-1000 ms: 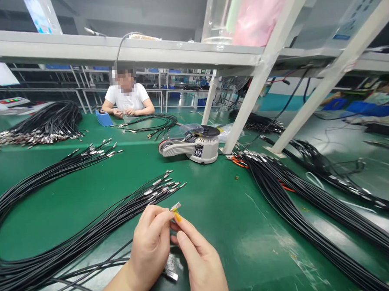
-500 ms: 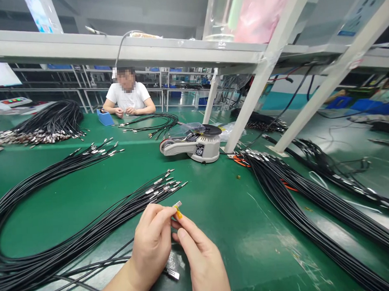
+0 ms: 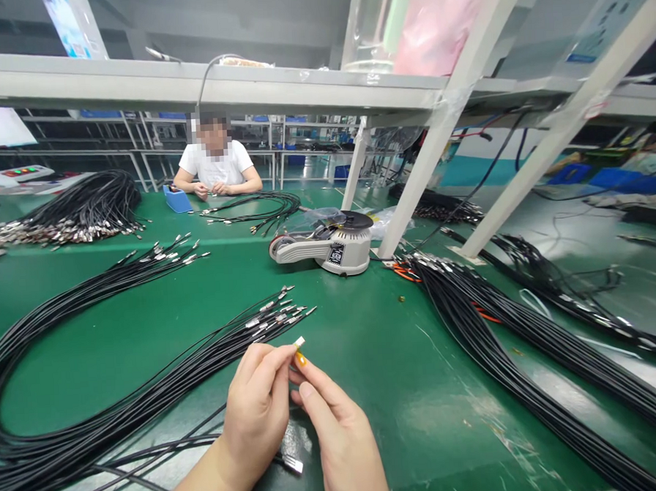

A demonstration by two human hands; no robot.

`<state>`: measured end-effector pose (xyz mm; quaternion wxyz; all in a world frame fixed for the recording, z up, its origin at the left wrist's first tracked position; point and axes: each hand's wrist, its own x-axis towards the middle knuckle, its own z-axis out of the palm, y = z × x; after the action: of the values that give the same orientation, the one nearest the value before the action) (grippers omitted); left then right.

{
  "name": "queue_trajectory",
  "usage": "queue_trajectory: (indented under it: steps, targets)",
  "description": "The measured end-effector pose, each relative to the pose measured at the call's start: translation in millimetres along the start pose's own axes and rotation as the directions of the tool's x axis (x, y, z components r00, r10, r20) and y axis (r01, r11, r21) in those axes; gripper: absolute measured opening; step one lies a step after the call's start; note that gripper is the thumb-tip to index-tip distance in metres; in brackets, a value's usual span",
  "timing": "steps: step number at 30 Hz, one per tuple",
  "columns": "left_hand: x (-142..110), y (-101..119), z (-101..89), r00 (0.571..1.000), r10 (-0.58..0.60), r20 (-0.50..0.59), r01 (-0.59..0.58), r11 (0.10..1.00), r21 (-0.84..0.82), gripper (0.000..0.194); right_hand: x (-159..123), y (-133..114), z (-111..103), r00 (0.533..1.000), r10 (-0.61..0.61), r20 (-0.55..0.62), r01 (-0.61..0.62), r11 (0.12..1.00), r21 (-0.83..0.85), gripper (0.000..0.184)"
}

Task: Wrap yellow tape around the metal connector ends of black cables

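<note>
My left hand (image 3: 259, 403) pinches a cable by its silver metal connector (image 3: 300, 342), whose end pokes up past the fingertips. A small piece of shiny amber tape (image 3: 302, 360) sits just below the connector, at the tip of my right hand's index finger. My right hand (image 3: 341, 435) is closed up against the left, thumb and fingers bent around the same spot. The fingers hide most of the cable they hold. Below and between the hands, another cable's metal connector (image 3: 292, 463) lies on the green mat.
A bundle of black cables (image 3: 165, 389) curves across the left. A grey tape dispenser (image 3: 342, 253) stands ahead, near white shelf posts (image 3: 428, 174). More black cables (image 3: 508, 324) lie to the right. A seated co-worker (image 3: 216, 167) handles something across the table beside a blue block (image 3: 178, 199).
The hands stay almost in place. The connector has turned slightly in the fingers, and the amber tape now lies closer against it, with less of it sticking out.
</note>
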<state>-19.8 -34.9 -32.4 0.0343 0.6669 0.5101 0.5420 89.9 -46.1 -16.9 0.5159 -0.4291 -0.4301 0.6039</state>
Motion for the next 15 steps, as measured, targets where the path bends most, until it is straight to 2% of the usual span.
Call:
queue_trajectory:
  steps: [5, 9, 12, 15]
  targets:
    - [1.4, -5.6, 0.9, 0.999, -0.028, 0.037, 0.025, 0.996, 0.080, 0.021, 2.7, 0.2, -0.9, 1.000, 0.015, 0.016, -0.014, 1.000, -0.006, 0.033]
    - [3.4, -9.2, 0.6, 0.996, -0.028, 0.083, 0.017, 0.991, 0.135, 0.014, 3.4, 6.0, -10.5, 0.995, 0.082, 0.058, -0.084, 0.996, 0.026, 0.042]
    - [3.6, -8.6, 0.3, 0.998, 0.010, 0.064, -0.020, 0.988, 0.154, 0.013, 4.6, 8.0, -19.7, 0.992, 0.120, 0.023, -0.122, 0.991, 0.057, 0.045]
    - [2.7, -6.7, 0.8, 0.997, 0.050, 0.059, -0.061, 0.977, 0.204, 0.015, 9.4, 2.3, -21.9, 0.995, 0.093, -0.032, -0.092, 0.995, 0.030, 0.039]
